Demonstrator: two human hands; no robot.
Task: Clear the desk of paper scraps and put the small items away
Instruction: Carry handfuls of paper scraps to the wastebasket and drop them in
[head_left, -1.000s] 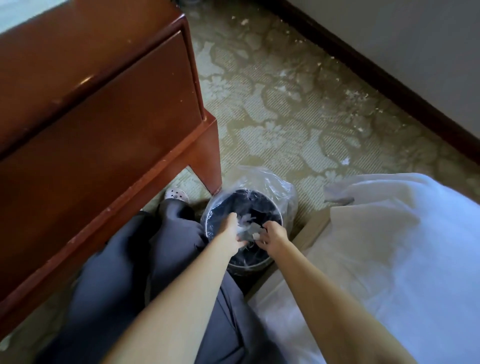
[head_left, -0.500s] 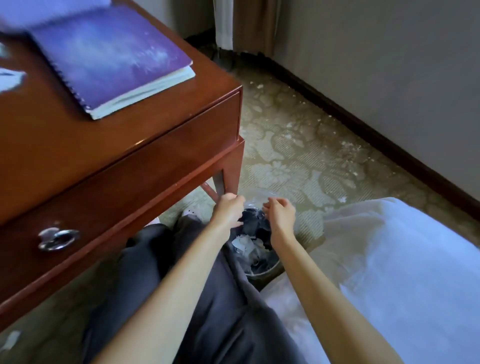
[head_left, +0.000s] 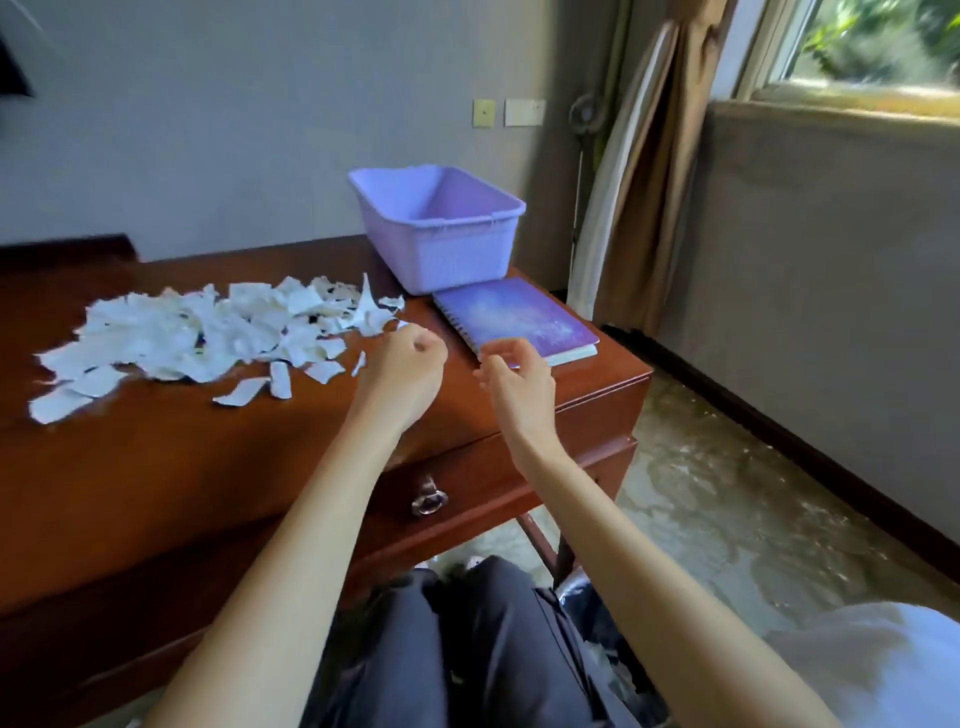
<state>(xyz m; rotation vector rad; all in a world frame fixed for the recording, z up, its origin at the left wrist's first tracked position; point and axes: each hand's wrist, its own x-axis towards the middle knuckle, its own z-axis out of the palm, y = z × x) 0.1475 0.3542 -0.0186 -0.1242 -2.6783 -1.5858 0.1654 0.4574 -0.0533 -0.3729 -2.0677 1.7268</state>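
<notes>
Paper scraps (head_left: 208, 332): a wide heap of torn white pieces spread over the left and middle of the desk top, with a few loose bits lying apart along its near edge.
Desk (head_left: 156, 467): dark reddish wood, glossy, with 1 drawer front below the top carrying a metal ring pull (head_left: 429, 500).
Left hand (head_left: 402, 371): raised over the desk just right of the heap, fingers curled into a loose fist; nothing can be seen inside it, and whether it touches the nearest scrap cannot be told.
Right hand (head_left: 519, 382): raised beside the left hand, apart from it, fingers half curled and spread, holding nothing.
Notebook (head_left: 514, 319): purple spiral-bound, closed, flat on the desk's right corner, just beyond the right hand.
Bin (head_left: 436, 228): pale purple plastic tub, upright at the back right of the desk, just behind the notebook; what shows of its inside is bare.
Lap: dark trousers (head_left: 467, 649) below the desk edge.
Surroundings: patterned carpet (head_left: 727, 493) on the right, grey wall behind, brown curtain (head_left: 654, 171) by a window.
</notes>
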